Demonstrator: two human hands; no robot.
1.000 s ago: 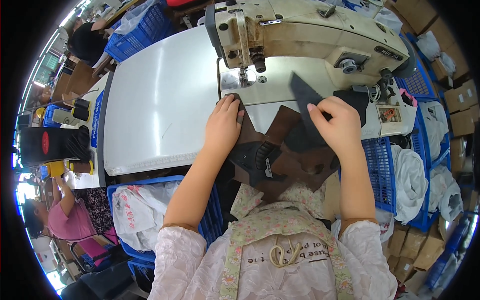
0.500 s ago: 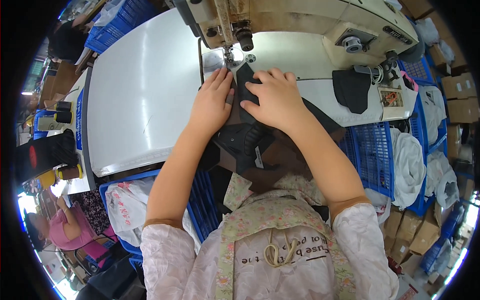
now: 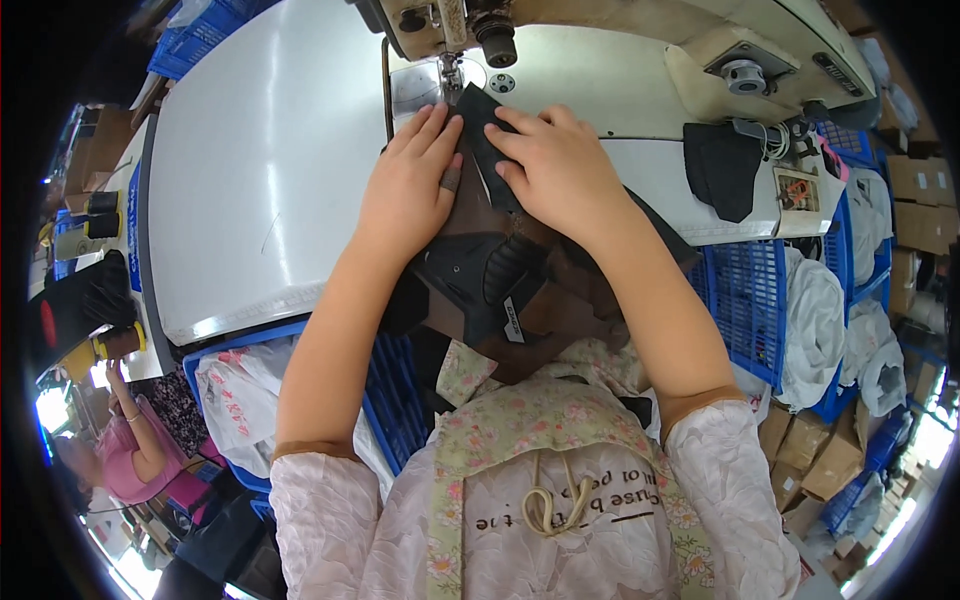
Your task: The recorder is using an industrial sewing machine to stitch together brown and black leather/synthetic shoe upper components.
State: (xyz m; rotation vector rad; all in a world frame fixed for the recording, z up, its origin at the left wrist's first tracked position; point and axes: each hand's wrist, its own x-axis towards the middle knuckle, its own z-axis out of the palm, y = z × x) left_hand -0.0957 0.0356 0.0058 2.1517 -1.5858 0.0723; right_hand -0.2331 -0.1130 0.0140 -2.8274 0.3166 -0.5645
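Beneath both hands lies a dark brown and black sewn workpiece [image 3: 455,270], draped from the machine bed toward my lap, with a padded, ribbed black section on it. My left hand [image 3: 408,190] is flat on its left edge, fingers stretched toward the presser foot [image 3: 450,75]. A ring-like band circles one finger. My right hand [image 3: 565,175] presses with spread, slightly bent fingers on a pointed black strip [image 3: 482,140]. The strip's tip sits just right of the presser foot. A thin pale edge shows under the strip, near the right thumb.
The sewing machine [image 3: 610,12] spans the far side. A black fabric piece [image 3: 720,170] lies on the right of the white table [image 3: 220,200]. Blue crates [image 3: 745,300] with white bags stand below on both sides. Thread spools [image 3: 103,215] and another person [image 3: 145,450] are at left.
The black strip and both hands have moved slightly closer to the presser foot. The strip has turned a little, baring a pale edge beneath it. The whole view has shifted.
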